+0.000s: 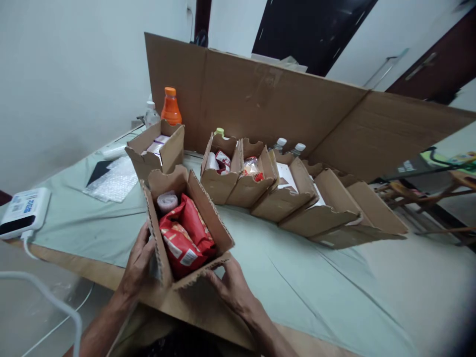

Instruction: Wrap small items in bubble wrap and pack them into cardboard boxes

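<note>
Between my two hands is an open-topped cardboard box near the table's front edge. Inside it lie a red snack packet and a pale rolled-up item. My left hand grips the box's left side, its fingertips partly hidden against the wall. My right hand holds the near right corner, thumb on the front wall and fingers along the right side. Just behind stands another cardboard box with white and purple packs in it.
Several filled cardboard boxes stand in a row to the right. A tall cardboard panel rises behind them. An orange bottle, bubble wrap and a white device with a cable are on the left of the green-covered table.
</note>
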The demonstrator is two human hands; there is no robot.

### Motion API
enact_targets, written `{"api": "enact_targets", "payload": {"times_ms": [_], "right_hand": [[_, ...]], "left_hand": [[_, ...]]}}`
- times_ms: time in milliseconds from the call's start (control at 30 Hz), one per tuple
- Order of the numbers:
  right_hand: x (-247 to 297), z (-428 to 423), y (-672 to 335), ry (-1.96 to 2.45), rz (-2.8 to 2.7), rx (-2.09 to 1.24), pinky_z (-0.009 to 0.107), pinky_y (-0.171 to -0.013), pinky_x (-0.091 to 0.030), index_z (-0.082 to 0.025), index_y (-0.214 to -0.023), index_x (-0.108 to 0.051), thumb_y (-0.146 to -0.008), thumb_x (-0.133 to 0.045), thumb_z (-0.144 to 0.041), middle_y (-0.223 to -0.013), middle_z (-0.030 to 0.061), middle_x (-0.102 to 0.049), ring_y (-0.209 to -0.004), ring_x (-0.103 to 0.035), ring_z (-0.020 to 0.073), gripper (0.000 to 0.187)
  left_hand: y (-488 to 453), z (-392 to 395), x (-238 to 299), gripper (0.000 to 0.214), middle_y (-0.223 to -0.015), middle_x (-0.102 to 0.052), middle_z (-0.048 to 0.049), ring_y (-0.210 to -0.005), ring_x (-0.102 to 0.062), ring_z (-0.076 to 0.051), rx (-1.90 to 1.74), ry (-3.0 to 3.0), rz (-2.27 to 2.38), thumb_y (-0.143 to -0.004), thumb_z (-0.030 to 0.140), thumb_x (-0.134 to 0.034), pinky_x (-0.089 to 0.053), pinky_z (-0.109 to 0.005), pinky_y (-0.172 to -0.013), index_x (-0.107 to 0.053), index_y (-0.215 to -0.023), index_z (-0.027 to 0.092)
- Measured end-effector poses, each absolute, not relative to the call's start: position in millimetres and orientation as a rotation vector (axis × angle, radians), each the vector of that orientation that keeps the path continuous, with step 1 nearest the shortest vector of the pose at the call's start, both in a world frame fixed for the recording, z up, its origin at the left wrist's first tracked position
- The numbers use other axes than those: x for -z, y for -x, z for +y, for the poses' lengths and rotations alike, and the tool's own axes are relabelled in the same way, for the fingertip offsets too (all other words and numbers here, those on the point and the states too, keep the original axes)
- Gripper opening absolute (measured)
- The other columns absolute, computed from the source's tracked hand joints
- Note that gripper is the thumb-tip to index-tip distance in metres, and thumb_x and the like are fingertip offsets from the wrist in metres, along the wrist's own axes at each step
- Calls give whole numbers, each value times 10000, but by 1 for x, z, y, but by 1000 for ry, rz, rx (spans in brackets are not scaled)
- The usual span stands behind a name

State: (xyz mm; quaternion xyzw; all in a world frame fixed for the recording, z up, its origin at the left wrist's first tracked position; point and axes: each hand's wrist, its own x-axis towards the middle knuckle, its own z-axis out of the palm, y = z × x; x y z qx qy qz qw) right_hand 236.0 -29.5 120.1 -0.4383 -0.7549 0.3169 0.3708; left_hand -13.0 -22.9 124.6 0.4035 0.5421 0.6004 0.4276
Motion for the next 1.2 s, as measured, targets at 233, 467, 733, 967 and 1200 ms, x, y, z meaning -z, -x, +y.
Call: {"api": "enact_targets", "payload": {"times_ms": [233, 467, 733, 967, 1200], "right_hand": [[-111, 1, -180, 1153, -1787, -838, 396, -900, -602, -239, -1509, -414, -903, -551, -156, -1408, 132, -570, -1161, -620, 256, 627], [-83, 8, -162, 1111, -1754, -808, 482, -1004, -587, -279, -1632, -191, -917, -578, -212, -1588, 129, -408, -1390, -485, 311, 815], [-78, 40, -173, 974, -1884, -796, 445, -1010, -593, -225, -1635, -160, -875, -574, -173, -1622, 158, -346, -1470, -398, 300, 867], [-55, 45, -177, 1063, -1921, -764, 511, -1156, -459, -187, -1604, -275, -846, -558, -118, -1620, 180, -360, -1500, -363, 298, 811], [-60, 42, -178, 1080, -1890, -805, 516, -1136, -476, -219, -1571, -341, -847, -554, -113, -1606, 169, -389, -1484, -387, 292, 762]], "left_hand": [[22, 26, -137, 644, -1200, -730, -88, -1275, -601, -326, -1616, -937, 1113, -779, 641, -648, -475, -465, -1126, -673, -1265, 220], [47, 6, -103, 717, -1372, -637, -122, -1343, -551, -321, -1391, -1274, 1201, -753, 481, -793, -456, -428, -1117, -540, -1375, 230], [41, 44, -139, 310, -932, -707, -56, -808, -675, -229, -1147, -1640, 1794, -845, 474, -552, -494, -304, -634, -598, -1008, 214], [37, 105, -150, 332, -650, -626, 0, -598, -592, -202, -1078, -1618, 2120, -796, 452, -606, -427, -300, -609, -688, -1007, 209], [10, 151, -130, 641, -824, -732, -41, -756, -696, -201, -1323, -1407, 1907, -799, 372, -612, -535, -312, -738, -528, -1380, 112]]}}
